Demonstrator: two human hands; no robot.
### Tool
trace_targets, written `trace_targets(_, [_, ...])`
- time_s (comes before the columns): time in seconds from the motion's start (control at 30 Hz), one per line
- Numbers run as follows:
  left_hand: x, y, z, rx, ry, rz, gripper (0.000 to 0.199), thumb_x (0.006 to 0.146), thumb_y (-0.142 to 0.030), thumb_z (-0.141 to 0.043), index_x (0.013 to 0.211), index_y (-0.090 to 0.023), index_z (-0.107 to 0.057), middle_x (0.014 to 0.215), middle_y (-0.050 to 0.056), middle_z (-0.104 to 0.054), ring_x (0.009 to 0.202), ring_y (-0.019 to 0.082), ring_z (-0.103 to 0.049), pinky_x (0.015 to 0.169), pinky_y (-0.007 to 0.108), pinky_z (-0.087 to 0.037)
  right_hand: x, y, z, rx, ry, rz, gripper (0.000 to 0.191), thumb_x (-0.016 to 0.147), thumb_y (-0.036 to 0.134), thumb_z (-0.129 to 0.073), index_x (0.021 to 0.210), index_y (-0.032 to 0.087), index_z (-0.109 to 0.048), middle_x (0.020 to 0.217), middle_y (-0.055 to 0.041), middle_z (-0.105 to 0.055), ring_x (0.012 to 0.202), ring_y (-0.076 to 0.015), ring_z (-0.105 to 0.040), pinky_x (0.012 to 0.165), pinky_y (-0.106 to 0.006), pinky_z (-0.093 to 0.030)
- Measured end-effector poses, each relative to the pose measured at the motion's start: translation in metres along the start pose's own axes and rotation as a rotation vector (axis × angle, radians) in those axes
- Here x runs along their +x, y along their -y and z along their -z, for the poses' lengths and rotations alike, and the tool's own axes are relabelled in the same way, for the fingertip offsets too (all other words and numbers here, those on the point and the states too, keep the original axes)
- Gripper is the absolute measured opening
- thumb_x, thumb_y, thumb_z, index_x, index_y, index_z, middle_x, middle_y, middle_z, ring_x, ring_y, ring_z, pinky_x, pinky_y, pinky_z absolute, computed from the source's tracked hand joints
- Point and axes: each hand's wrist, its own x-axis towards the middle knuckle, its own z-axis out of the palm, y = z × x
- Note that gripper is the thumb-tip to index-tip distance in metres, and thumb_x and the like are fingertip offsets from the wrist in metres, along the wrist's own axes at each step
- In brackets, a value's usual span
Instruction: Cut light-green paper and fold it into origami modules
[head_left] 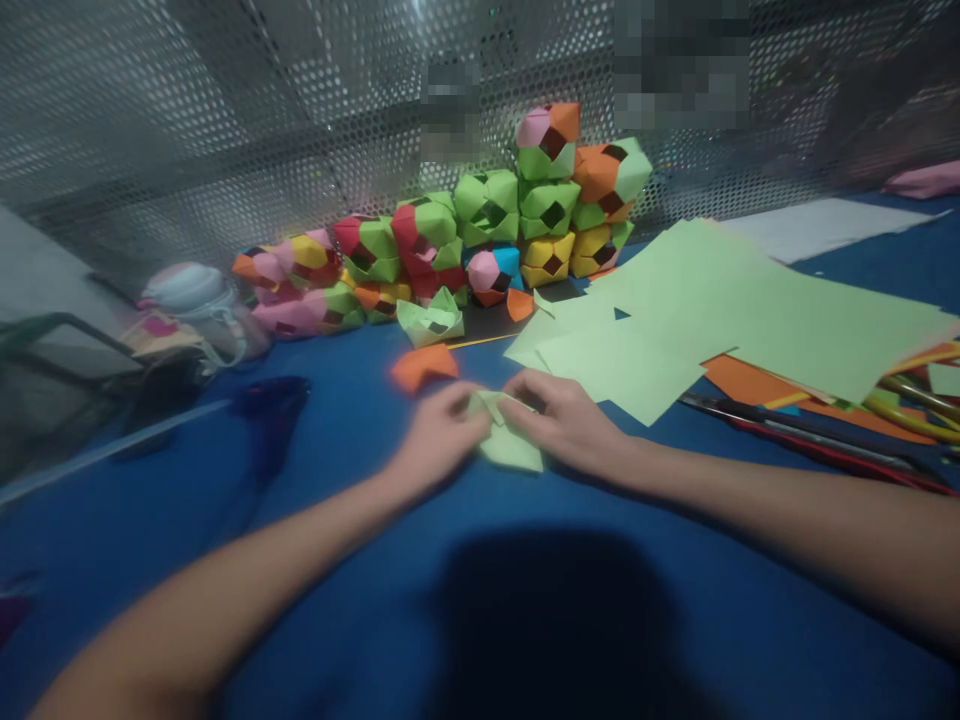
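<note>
A small folded piece of light green paper (511, 448) lies between my hands, low over the blue table (337, 560). My left hand (444, 430) grips its left edge with fingers bent. On the other side, my right hand (564, 422) holds the upper right part, the thumb pressed on the paper. Just beyond my left hand sits an orange folded piece (424, 369). Behind it stands a light green folded piece (433, 318) with pointed corners.
Stacked colourful paper blocks (487, 208) stand along a perforated metal screen (360, 110). Green sheets (697, 300) spread at the right, near scissors or similar tools (802, 440) and orange paper (780, 383). A bottle-like object (199, 305) and a dark blue item (270, 420) are at the left.
</note>
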Motion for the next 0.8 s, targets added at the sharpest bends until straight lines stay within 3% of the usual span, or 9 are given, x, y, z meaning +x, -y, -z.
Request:
trace_targets(0.27, [-0.0007,-0.003,0.0012,-0.052,0.022,0.04,0.023,0.076,-0.037,-0.063,0.086,-0.015,-0.066,0.083,0.003,-0.066,0.075,0.014,-0.058,0.068,0.025,-0.044,-0.0006,0.0027,0.003,0.021,0.001,0.014,0.014,0.086,0.024,-0.048,0.075,0.017,-0.054,0.068,-0.0001,-0.057,0.061,-0.0112,-0.05,0.055,-0.024,-0.038])
trace_targets(0.8, [-0.0004,0.0014,0.0012,-0.011,0.009,0.049,0.024,0.077,-0.036,-0.063,0.084,-0.014,-0.066,0.08,0.004,-0.065,0.07,0.014,-0.057,0.063,0.024,-0.043,0.0006,0.0011,0.0033,0.073,0.047,-0.07,0.015,0.085,0.025,-0.048,0.075,0.017,-0.056,0.069,-0.0004,-0.059,0.062,-0.0118,-0.051,0.057,-0.024,-0.04])
